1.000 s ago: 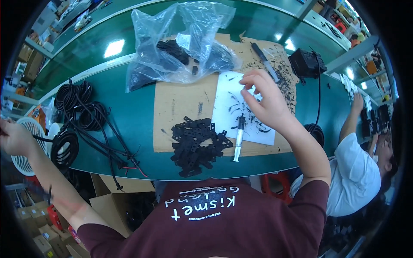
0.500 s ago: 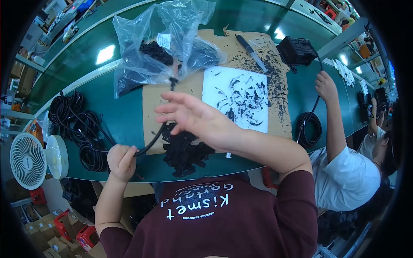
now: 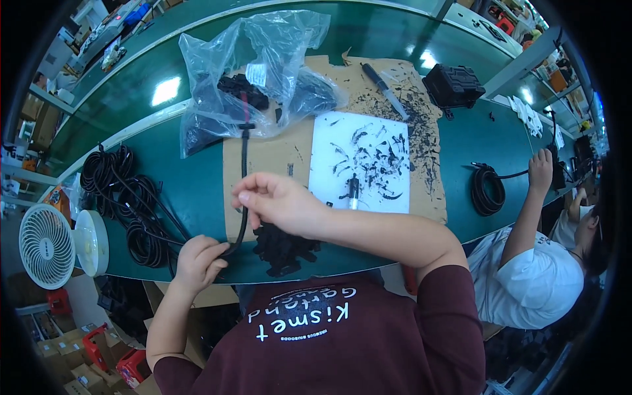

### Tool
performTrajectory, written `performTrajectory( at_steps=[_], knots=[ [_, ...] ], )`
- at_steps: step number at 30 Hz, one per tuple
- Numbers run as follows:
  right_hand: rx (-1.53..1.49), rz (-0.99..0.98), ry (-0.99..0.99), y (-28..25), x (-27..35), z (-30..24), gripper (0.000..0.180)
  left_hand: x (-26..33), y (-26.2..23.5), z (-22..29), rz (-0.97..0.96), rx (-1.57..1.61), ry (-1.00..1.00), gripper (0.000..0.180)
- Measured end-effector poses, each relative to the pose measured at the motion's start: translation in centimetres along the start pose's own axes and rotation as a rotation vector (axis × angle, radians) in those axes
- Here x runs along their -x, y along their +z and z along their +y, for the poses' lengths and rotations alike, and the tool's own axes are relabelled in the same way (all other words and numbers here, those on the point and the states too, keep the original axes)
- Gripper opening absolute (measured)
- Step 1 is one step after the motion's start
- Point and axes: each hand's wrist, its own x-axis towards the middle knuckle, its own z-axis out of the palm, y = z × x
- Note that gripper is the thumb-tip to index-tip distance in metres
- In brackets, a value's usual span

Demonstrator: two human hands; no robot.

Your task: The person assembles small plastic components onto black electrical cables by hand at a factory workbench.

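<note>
A black cable [image 3: 244, 155] rises in a curve from my left hand, with a small black crosspiece [image 3: 246, 126] and reddish wires [image 3: 244, 102] at its upper end. My left hand [image 3: 199, 263] is closed on the cable near the table's front edge. Higher up, the fingers of my right hand [image 3: 273, 203] curl loosely round the same cable. Beneath my right wrist lies a heap of flat black pieces [image 3: 284, 250]. Behind the cable's end, a clear plastic bag [image 3: 289, 59] holds more black parts [image 3: 245, 91].
Coiled black cables [image 3: 141, 217] lie at left, beside a white fan [image 3: 46, 240]. A white board [image 3: 329, 151] with black scraps and a pen-like piece [image 3: 354, 191] rests on cardboard [image 3: 428, 178]. A dark-handled tool [image 3: 382, 85] and black box [image 3: 454, 84] stand behind. A co-worker's hand [image 3: 540, 170] is at right.
My right hand has gone from spread fingers to fingers curled round the cable. The cable's upper part has shifted left and straightened. The co-worker's hand has moved right, away from the black box.
</note>
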Motion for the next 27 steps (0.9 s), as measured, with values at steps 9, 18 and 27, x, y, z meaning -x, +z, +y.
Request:
performTrajectory(
  at_steps=[9,18,27],
  knots=[
    [0.669,-0.293,-0.252,3.0,3.1,1.5,0.01,-8.2,0.3,4.7,0.446,1.149,-0.729,0.036],
    [0.385,-0.124,-0.153,-2.0,6.0,-3.5,0.016,-8.1,2.0,7.2,-0.192,1.709,-0.944,0.02],
    [0.34,-0.1,-0.095,-2.9,10.9,-0.4,0.005,-4.8,5.7,8.4,-0.361,1.315,-0.674,0.02]
  ],
)
